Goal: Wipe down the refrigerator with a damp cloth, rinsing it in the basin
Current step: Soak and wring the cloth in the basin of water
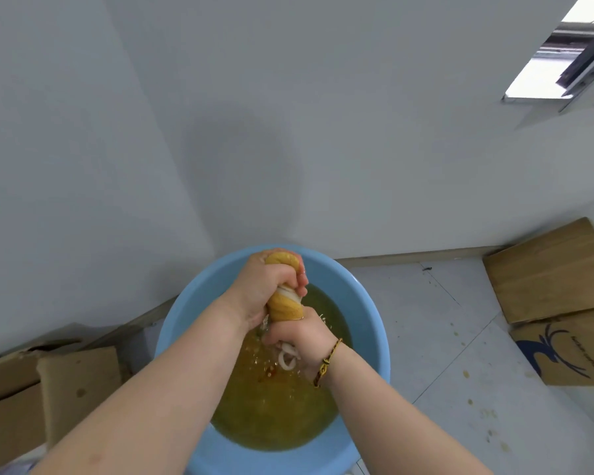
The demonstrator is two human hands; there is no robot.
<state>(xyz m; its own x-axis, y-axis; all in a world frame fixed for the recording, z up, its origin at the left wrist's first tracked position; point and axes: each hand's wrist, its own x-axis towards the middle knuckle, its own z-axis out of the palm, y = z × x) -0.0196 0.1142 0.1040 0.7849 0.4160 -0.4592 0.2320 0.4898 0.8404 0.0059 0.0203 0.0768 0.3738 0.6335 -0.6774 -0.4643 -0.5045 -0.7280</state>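
Observation:
A twisted yellow and white cloth [283, 305] hangs over a light blue basin [199, 303] that holds murky yellow-green water. My left hand [266, 286] grips the cloth's upper end. Lower down, my right hand [300, 337] grips the other end, with a woven bracelet on that wrist. The cloth is wrung between both fists, and drops splash on the water below. A white end of the cloth sticks out under my right hand. No refrigerator is in view.
The basin stands on a pale tiled floor [443, 330] in a corner of grey walls. Flattened cardboard boxes [556, 275] lean at the right wall, and more cardboard [48, 389] lies at the left. A window [570, 53] is at the upper right.

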